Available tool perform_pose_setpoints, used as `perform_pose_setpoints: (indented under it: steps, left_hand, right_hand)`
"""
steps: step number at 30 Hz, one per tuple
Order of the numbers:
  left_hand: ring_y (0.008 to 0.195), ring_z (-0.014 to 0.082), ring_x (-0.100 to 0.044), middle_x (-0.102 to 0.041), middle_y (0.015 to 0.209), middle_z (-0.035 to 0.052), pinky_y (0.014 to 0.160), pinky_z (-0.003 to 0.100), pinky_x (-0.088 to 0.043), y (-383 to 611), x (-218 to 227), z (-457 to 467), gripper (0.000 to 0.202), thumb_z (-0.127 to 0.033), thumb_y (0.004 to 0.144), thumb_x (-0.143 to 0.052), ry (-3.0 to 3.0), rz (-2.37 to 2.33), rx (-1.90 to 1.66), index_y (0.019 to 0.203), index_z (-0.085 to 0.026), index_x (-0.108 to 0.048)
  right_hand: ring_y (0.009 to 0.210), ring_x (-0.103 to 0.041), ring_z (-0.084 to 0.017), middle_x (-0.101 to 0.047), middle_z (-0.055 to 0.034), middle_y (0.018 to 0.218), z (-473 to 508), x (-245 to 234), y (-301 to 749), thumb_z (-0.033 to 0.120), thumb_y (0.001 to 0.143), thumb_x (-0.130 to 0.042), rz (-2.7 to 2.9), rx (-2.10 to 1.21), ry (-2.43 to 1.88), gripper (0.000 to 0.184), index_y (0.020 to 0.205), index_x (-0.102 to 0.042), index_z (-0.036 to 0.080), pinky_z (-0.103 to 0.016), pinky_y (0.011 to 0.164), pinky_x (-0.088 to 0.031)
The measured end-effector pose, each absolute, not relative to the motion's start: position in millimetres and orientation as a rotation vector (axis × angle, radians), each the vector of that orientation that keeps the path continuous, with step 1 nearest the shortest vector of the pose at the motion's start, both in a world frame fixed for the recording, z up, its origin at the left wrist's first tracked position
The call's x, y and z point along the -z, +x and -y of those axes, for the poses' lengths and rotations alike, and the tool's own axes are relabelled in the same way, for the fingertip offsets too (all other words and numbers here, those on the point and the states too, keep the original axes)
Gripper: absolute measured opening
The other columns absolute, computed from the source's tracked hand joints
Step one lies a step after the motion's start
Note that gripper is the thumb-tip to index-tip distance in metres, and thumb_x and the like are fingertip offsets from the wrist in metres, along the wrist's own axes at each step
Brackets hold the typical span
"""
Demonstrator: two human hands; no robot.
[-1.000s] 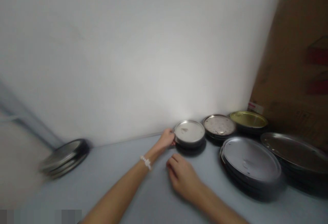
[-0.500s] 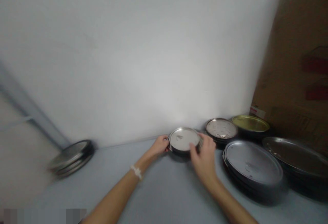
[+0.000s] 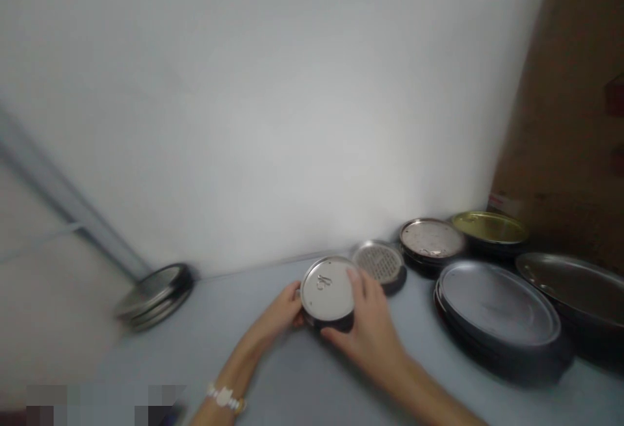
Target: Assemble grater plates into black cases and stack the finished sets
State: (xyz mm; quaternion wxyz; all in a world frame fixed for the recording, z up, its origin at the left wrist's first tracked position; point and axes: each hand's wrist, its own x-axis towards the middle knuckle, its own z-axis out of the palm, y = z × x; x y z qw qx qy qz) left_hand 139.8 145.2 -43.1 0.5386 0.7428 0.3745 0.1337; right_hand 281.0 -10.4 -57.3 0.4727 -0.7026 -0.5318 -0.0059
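A round, silver-topped metal plate (image 3: 327, 288) with a dark underside and a curled mark on its face is held above the grey table, tilted toward me. My left hand (image 3: 288, 309) grips its left edge, the fingers partly hidden behind it. My right hand (image 3: 371, 322) closes round the right side, with fingertips on the top face and the thumb at the lower front edge. Just behind, on the table, lies a similar small round plate (image 3: 379, 262) with a gridded, patterned face, its near left part covered by the held plate and my right fingers.
Stacks of round metal plates stand to the right: a large silver stack (image 3: 500, 302), a smaller one (image 3: 433, 237), a yellow-topped one (image 3: 490, 226) and a dark wide one (image 3: 580, 286). Another stack (image 3: 156, 296) sits at the left table edge. A white wall (image 3: 292, 120) and cardboard (image 3: 570, 120) rise behind.
Both hands have brought the silver plate closer and slightly left, tilting it up. The patterned plate behind has come into view. My right thumb has shifted to the front edge.
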Motion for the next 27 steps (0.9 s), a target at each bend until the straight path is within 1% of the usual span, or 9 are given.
perform_pose_setpoints:
  steps: [6,8,10,12,15,17,19,22,27]
  left_hand:
    - [0.046,0.01,-0.054,-0.063,0.064,-0.0011,0.045,0.02,-0.042,105,48,-144,0.039,-0.041,0.084,-0.056,1.791,-0.814,-0.047,0.111,-0.013,-0.057]
    - [0.048,0.0112,-0.058,-0.065,0.064,0.0005,0.046,0.02,-0.043,97,45,-146,0.038,-0.042,0.085,-0.057,1.809,-0.811,-0.011,0.11,-0.013,-0.059]
    - [0.05,0.0126,-0.06,-0.067,0.064,0.0021,0.047,0.021,-0.045,92,41,-148,0.037,-0.042,0.084,-0.057,1.828,-0.84,0.009,0.108,-0.013,-0.059]
    - [0.051,0.0139,-0.062,-0.068,0.064,0.0036,0.047,0.021,-0.046,89,39,-149,0.037,-0.04,0.083,-0.057,1.828,-0.875,0.002,0.107,-0.012,-0.059]
    - [0.049,0.0152,-0.063,-0.068,0.06,0.0028,0.046,0.022,-0.047,89,43,-151,0.039,-0.035,0.081,-0.055,1.814,-0.93,-0.058,0.112,-0.011,-0.056]
    - [0.046,0.0157,-0.062,-0.065,0.055,0.0003,0.044,0.021,-0.046,90,49,-154,0.041,-0.03,0.079,-0.054,1.819,-0.993,-0.114,0.115,-0.011,-0.054]
    - [0.043,0.0159,-0.06,-0.062,0.05,-0.0021,0.042,0.021,-0.044,91,55,-158,0.04,-0.023,0.076,-0.052,1.828,-1.071,-0.167,0.115,-0.011,-0.053]
    - [0.041,0.0148,-0.057,-0.06,0.048,-0.0032,0.041,0.019,-0.041,90,61,-166,0.037,-0.017,0.075,-0.049,1.824,-1.159,-0.249,0.111,-0.012,-0.054]
    - [0.042,0.0133,-0.056,-0.059,0.049,-0.0049,0.042,0.019,-0.038,84,67,-176,0.032,-0.015,0.078,-0.048,1.79,-1.228,-0.405,0.109,-0.013,-0.056]
  right_hand:
    - [0.128,-0.04,-0.046,-0.045,-0.0188,0.141,18,69,253,0.037,0.056,-0.088,1.359,-0.009,-1.666,0.105,0.147,-0.036,0.024,-0.065,0.105,-0.036]
    - [0.127,-0.041,-0.044,-0.046,-0.0187,0.141,18,74,252,0.037,0.056,-0.089,1.38,-0.064,-1.672,0.104,0.146,-0.038,0.023,-0.064,0.105,-0.037]
    - [0.126,-0.044,-0.042,-0.049,-0.0183,0.138,17,79,255,0.034,0.059,-0.088,1.396,-0.125,-1.675,0.098,0.143,-0.042,0.021,-0.06,0.105,-0.039]
    - [0.124,-0.046,-0.038,-0.052,-0.0172,0.134,15,81,260,0.03,0.064,-0.086,1.41,-0.162,-1.669,0.082,0.136,-0.049,0.019,-0.056,0.106,-0.041]
    - [0.123,-0.049,-0.034,-0.055,-0.0144,0.129,11,80,268,0.024,0.074,-0.08,1.458,-0.173,-1.637,0.044,0.113,-0.059,0.019,-0.05,0.104,-0.043]
    - [0.116,-0.054,-0.031,-0.059,-0.0117,0.121,9,77,275,0.022,0.081,-0.073,1.511,-0.176,-1.611,0.022,0.099,-0.059,0.021,-0.046,0.099,-0.046]
    - [0.104,-0.058,-0.027,-0.062,-0.0087,0.109,7,72,282,0.023,0.088,-0.067,1.548,-0.171,-1.593,0.01,0.093,-0.058,0.022,-0.043,0.092,-0.049]
    - [0.096,-0.06,-0.025,-0.062,-0.0066,0.1,7,63,293,0.028,0.092,-0.063,1.531,-0.142,-1.552,0.008,0.093,-0.057,0.022,-0.041,0.089,-0.049]
    - [0.102,-0.059,-0.026,-0.062,-0.0081,0.107,8,52,308,0.037,0.088,-0.066,1.434,-0.097,-1.455,0.017,0.09,-0.056,0.023,-0.04,0.091,-0.049]
